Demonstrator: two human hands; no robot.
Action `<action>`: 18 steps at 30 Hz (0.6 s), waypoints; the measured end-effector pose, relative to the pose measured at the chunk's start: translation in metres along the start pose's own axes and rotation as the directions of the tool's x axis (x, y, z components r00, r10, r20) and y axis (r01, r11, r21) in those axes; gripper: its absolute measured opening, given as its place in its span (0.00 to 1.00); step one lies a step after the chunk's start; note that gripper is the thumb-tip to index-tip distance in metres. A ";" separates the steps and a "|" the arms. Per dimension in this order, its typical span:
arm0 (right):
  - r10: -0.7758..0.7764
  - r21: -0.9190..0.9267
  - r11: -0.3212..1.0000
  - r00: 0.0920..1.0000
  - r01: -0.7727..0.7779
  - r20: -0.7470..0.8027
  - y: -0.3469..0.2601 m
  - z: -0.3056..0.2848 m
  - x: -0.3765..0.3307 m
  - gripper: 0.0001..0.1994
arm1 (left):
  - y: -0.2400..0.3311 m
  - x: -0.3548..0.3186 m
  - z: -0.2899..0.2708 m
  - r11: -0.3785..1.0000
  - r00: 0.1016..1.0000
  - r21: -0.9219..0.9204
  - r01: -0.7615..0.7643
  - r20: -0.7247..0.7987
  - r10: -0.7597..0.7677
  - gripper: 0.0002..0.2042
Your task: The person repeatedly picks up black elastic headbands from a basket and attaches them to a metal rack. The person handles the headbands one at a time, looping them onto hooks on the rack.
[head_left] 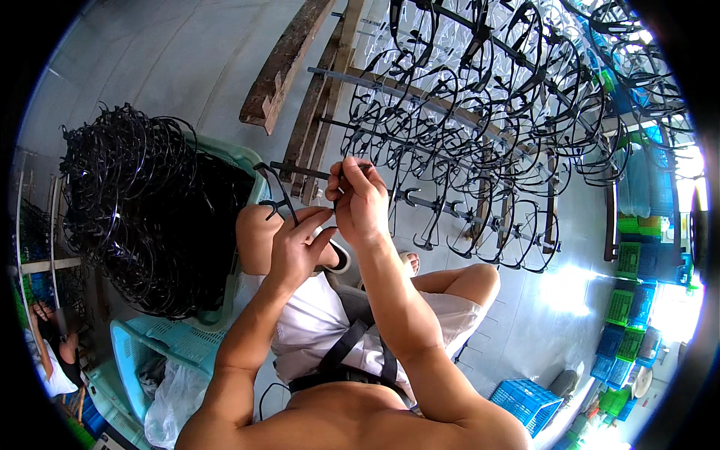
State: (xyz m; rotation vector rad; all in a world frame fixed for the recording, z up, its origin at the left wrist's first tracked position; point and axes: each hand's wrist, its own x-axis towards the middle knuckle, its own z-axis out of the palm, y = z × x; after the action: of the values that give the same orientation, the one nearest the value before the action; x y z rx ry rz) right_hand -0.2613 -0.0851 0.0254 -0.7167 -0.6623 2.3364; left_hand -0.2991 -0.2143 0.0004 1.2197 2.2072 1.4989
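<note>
My left hand (294,251) pinches a thin curved black frame (283,191), shaped like an eyeglass frame, with small prongs on one side. Just right of it, my right hand (361,206) is closed, its fingertips curled round something dark that they mostly cover. A dark rod (300,171) runs behind the right hand. Farther along, this rod carries several black frames (469,217) hanging in a row. To the left, a big tangled heap of glossy black frames (142,210) fills and overtops a pale green crate (244,161) beside my knee.
Rods full of black frames (480,105) fill the rack at the upper right. Wooden beams (281,67) jut out ahead. A turquoise basket (169,337) with a plastic bag stands lower left, a blue crate (525,405) lower right. Stacked crates (626,307) line the right; a person (56,345) is far left.
</note>
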 end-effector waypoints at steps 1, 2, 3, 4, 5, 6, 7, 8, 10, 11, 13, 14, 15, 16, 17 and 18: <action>-0.009 -0.004 1.000 1.000 0.009 0.006 0.001 -0.001 0.000 0.05 | 0.002 0.001 -0.002 0.998 0.999 -0.053 0.046 0.019 -0.045 0.15; -0.019 -0.007 1.000 1.000 0.019 0.012 0.003 -0.002 0.000 0.05 | 0.002 0.002 -0.003 0.990 0.995 -0.104 0.093 0.040 -0.090 0.14; -0.028 -0.012 1.000 0.999 0.028 0.020 0.003 -0.002 0.000 0.05 | 0.001 0.002 -0.003 0.989 0.994 -0.111 0.095 0.056 -0.089 0.15; -0.035 -0.006 0.999 0.999 0.035 0.013 0.003 -0.001 0.001 0.05 | -0.001 0.003 -0.004 0.988 0.994 -0.118 0.096 0.073 -0.087 0.15; -0.042 -0.001 0.999 0.999 0.042 0.006 0.001 0.000 0.001 0.05 | -0.003 0.003 -0.005 0.987 0.992 -0.125 0.097 0.089 -0.086 0.15; -0.049 0.005 0.999 0.999 0.049 0.001 0.001 0.002 0.002 0.05 | -0.004 0.003 -0.005 0.988 0.993 -0.131 0.081 0.091 -0.069 0.15; -0.041 0.007 0.999 0.999 0.041 0.002 0.001 0.002 0.003 0.05 | -0.005 0.003 -0.005 0.988 0.994 -0.137 0.065 0.093 -0.053 0.16; -0.033 0.010 0.999 0.999 0.033 0.002 0.002 0.001 0.003 0.05 | -0.007 0.003 -0.005 0.989 0.995 -0.143 0.049 0.095 -0.035 0.16; -0.032 0.015 0.999 0.999 0.032 0.015 0.000 0.001 0.003 0.05 | -0.012 0.003 -0.003 0.979 0.994 -0.181 0.090 0.069 -0.079 0.17; -0.037 0.019 0.999 0.999 0.037 0.028 -0.001 0.000 0.001 0.05 | -0.012 0.004 -0.002 0.973 0.993 -0.201 0.110 0.057 -0.101 0.18; -0.009 0.036 0.999 0.999 0.008 0.042 0.001 0.000 -0.002 0.04 | -0.012 0.005 -0.002 0.968 0.993 -0.220 0.119 0.016 -0.119 0.18; 0.016 0.047 0.999 0.999 -0.018 0.043 0.000 0.001 -0.004 0.03 | -0.011 0.005 -0.001 0.966 0.992 -0.229 0.124 -0.006 -0.129 0.17; 0.042 0.059 0.997 0.998 -0.044 0.038 -0.002 0.002 -0.007 0.03 | -0.012 0.004 0.002 0.940 0.982 -0.284 0.190 0.034 -0.188 0.16; 0.075 0.084 0.993 0.996 -0.079 0.052 -0.006 0.004 -0.010 0.02 | -0.014 0.002 0.005 0.907 0.967 -0.335 0.256 0.077 -0.244 0.16; 0.098 0.095 0.991 0.995 -0.097 -0.001 -0.011 0.007 -0.012 0.02 | -0.015 0.000 0.008 0.866 0.947 -0.383 0.321 0.121 -0.297 0.15; 0.098 0.115 0.989 0.995 -0.097 0.003 -0.011 0.005 -0.013 0.02 | -0.005 0.002 0.008 0.844 0.939 -0.413 0.342 0.134 -0.316 0.12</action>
State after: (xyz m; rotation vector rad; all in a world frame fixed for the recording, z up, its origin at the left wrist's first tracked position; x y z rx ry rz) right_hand -0.2512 -0.0873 0.0401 -0.7144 -0.4967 2.4399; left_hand -0.2986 -0.2080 -0.0066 0.6930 1.7882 1.6520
